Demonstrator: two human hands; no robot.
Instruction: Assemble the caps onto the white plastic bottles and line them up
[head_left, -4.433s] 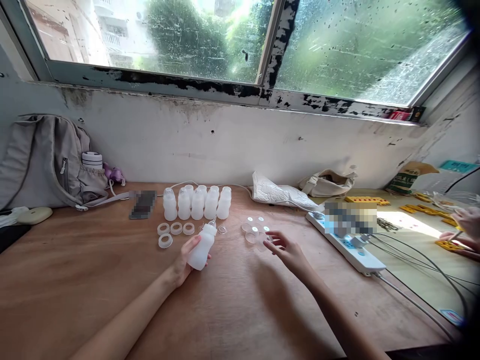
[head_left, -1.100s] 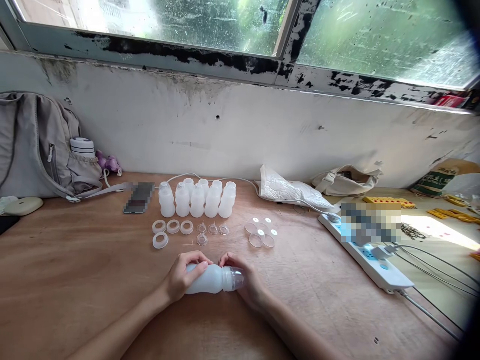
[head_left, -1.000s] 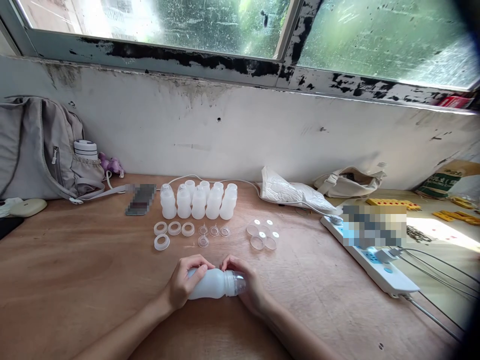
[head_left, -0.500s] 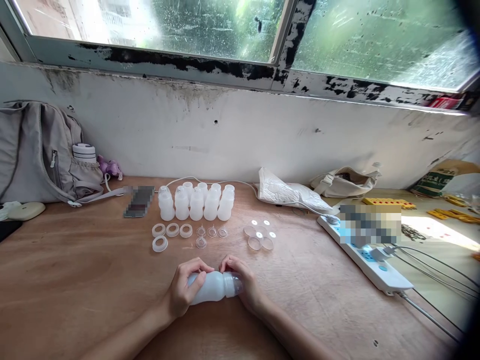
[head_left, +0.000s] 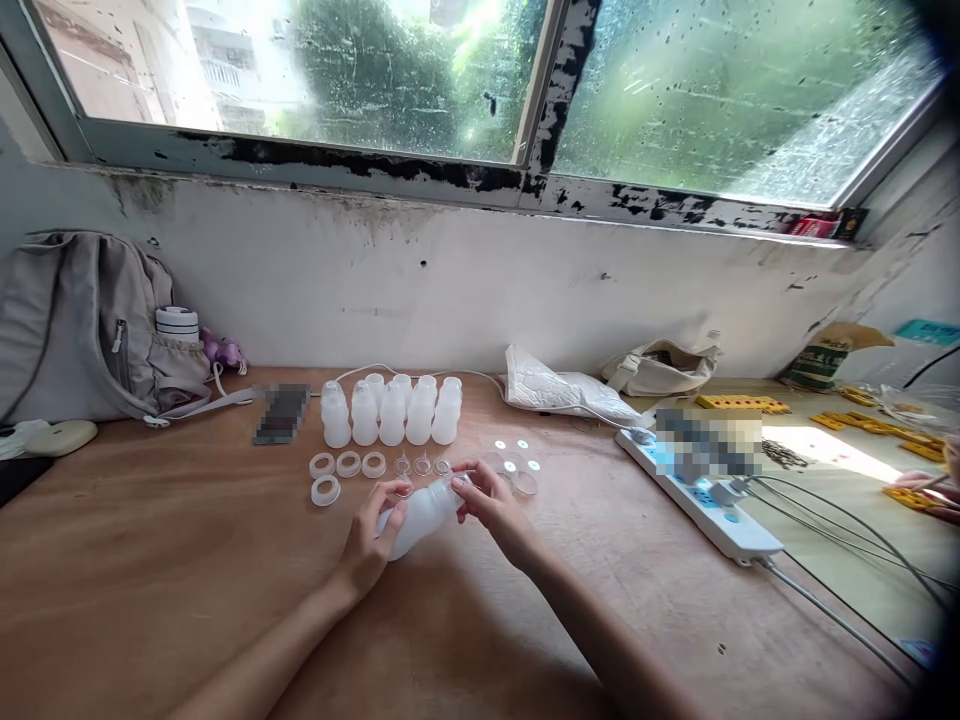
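Clearly, we hold one milky bottle (head_left: 414,522) tilted between our two hands over the near part of the worktop (head_left: 157,560), its neck pointing up to the right. Our left hand (head_left: 366,545) curls around the body, fingers partly closed along its side; our right hand (head_left: 495,508) has its fingers drawn in on the neck, though we cannot tell whether a separate part sits there. The smooth, rounded side could slip if our left hold is slack while the right one pushes or twists. Pressing at an angle could leave anything at the neck crooked. The walls, if soft, might also buckle under a hard squeeze. A careless tilt could knock the clear teats (head_left: 423,465) just beyond, and our right wrist could scatter the clear caps (head_left: 527,484).
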